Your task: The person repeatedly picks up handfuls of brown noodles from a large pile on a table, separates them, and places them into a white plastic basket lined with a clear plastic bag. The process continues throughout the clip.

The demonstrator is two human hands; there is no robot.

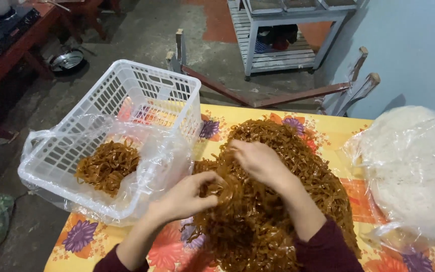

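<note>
head view: a big heap of brown strips point(278, 201) lies on a flowered tablecloth point(81, 236), yellow with purple and orange blooms. the left hand point(187, 196) curls its fingers around a tuft of strips at the heap's left edge. the right hand point(258, 161) rests on top of the heap, fingers bent down into the strips (whether it grips any, i cannot tell). left of the heap stands a white basket point(142, 95), lined with a clear bag point(162, 156) that spills over its near rim; inside sits a smaller clump point(107, 166) of the same brown strips. at the right edge of the table lies another clear bag holding a stack of pale round sheets point(414, 171), just beside the heap.
</note>
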